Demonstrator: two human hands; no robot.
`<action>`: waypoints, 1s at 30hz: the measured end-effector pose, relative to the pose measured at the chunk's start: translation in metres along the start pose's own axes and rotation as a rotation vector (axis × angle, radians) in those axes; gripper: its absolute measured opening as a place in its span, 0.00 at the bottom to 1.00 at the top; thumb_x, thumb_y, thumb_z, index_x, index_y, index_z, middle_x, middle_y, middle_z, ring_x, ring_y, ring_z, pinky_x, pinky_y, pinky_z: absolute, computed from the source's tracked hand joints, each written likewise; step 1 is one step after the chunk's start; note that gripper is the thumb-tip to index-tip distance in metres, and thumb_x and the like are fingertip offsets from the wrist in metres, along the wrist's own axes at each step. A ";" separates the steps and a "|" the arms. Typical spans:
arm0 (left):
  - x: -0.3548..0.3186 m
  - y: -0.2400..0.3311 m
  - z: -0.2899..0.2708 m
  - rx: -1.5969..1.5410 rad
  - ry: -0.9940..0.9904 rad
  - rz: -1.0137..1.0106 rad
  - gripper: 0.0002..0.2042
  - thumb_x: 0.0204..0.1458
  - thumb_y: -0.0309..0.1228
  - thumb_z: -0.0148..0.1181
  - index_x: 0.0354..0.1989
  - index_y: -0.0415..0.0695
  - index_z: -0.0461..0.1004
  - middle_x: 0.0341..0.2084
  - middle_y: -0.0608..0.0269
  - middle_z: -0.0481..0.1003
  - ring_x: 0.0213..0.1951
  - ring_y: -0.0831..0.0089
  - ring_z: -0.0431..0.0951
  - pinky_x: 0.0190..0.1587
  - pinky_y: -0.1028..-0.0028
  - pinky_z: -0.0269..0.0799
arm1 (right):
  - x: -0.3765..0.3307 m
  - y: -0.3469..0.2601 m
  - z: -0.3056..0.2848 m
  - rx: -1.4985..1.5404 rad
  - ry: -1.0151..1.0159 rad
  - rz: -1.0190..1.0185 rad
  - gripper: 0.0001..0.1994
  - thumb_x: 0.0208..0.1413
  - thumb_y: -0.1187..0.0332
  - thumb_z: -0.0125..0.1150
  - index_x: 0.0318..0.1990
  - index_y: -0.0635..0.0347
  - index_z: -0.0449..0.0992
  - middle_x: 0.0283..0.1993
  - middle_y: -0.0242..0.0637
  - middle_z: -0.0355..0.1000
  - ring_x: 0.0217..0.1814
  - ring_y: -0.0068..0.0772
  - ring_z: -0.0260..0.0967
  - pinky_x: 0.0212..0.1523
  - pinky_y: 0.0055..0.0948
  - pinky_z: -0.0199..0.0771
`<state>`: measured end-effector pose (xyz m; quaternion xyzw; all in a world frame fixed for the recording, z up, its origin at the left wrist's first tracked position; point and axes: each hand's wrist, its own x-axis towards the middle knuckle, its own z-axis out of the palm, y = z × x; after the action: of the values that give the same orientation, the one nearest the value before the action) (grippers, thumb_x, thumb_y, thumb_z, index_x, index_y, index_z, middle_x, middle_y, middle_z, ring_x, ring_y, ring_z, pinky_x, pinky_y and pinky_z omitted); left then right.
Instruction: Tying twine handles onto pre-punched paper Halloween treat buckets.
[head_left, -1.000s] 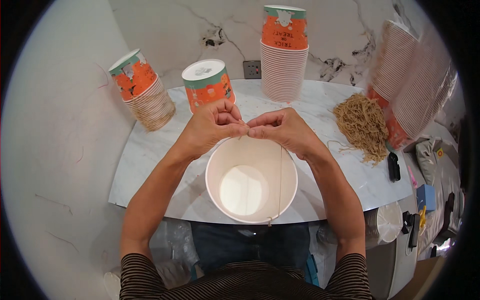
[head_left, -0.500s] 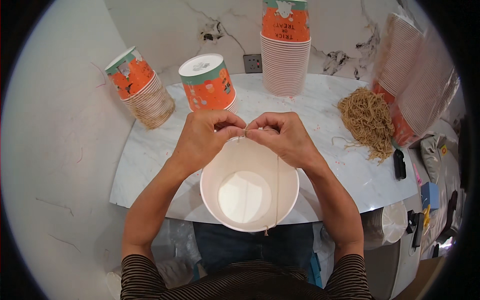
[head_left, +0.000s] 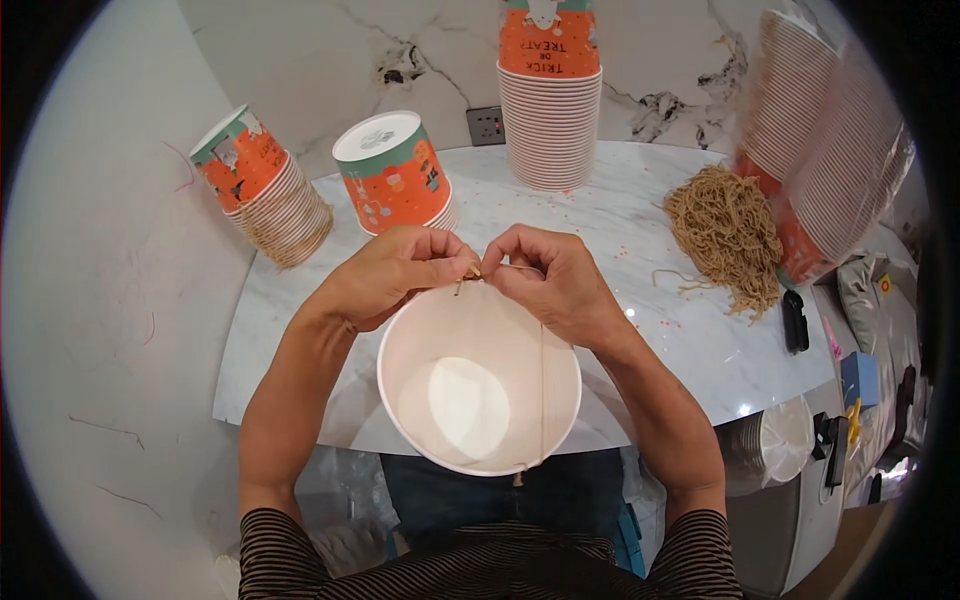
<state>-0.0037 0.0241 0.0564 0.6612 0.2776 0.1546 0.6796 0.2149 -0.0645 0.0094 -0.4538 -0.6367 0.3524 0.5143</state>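
Observation:
A white-lined paper bucket (head_left: 420, 345) stands open-end up at the table's near edge, tilted a little. A thin tan cord (head_left: 542, 400) runs across its mouth from the near rim, where a knotted end hangs outside. At the far rim, my left hand (head_left: 395, 272) pinches the cord's other end between thumb and index finger, with a short tail sticking out below. Right beside it, my right hand (head_left: 550, 283) is closed with thumb and index finger pinched on the same cord. The fingertips hide the exact hole or knot there.
Two upturned orange-and-green bucket stacks (head_left: 395, 185) (head_left: 250, 165) stand at the back left, the leftmost hung with cords. A tall stack (head_left: 550, 120) stands behind. To the right lie a heap of tan cords (head_left: 725, 235), bagged buckets (head_left: 835, 160) and a black object (head_left: 795, 322).
The bucket has tipped and shifted slightly left along with both hands. My fingertips have parted a little at the far rim, and the view has turned slightly.

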 end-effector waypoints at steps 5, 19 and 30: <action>0.004 -0.006 -0.003 -0.080 -0.012 -0.021 0.11 0.65 0.35 0.64 0.45 0.38 0.77 0.36 0.67 0.80 0.34 0.83 0.79 0.36 0.81 0.75 | -0.002 -0.004 -0.002 -0.035 0.019 0.017 0.08 0.57 0.73 0.63 0.40 0.67 0.84 0.21 0.20 0.63 0.25 0.11 0.56 0.27 0.22 0.59; 0.001 -0.001 0.005 0.158 0.127 0.017 0.10 0.60 0.32 0.69 0.43 0.39 0.78 0.34 0.68 0.80 0.34 0.84 0.78 0.36 0.81 0.76 | -0.001 -0.006 0.002 0.089 0.032 0.142 0.12 0.60 0.66 0.66 0.39 0.70 0.85 0.26 0.28 0.77 0.29 0.13 0.69 0.30 0.22 0.71; -0.010 0.008 0.025 0.595 0.294 0.106 0.07 0.54 0.25 0.69 0.38 0.35 0.80 0.31 0.64 0.82 0.34 0.80 0.81 0.39 0.78 0.78 | 0.001 -0.003 0.001 0.090 0.083 0.192 0.12 0.58 0.66 0.66 0.38 0.69 0.86 0.26 0.26 0.76 0.28 0.13 0.68 0.29 0.21 0.69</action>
<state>0.0038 -0.0014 0.0658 0.8147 0.3709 0.1958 0.4003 0.2133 -0.0642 0.0122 -0.5033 -0.5522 0.4092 0.5238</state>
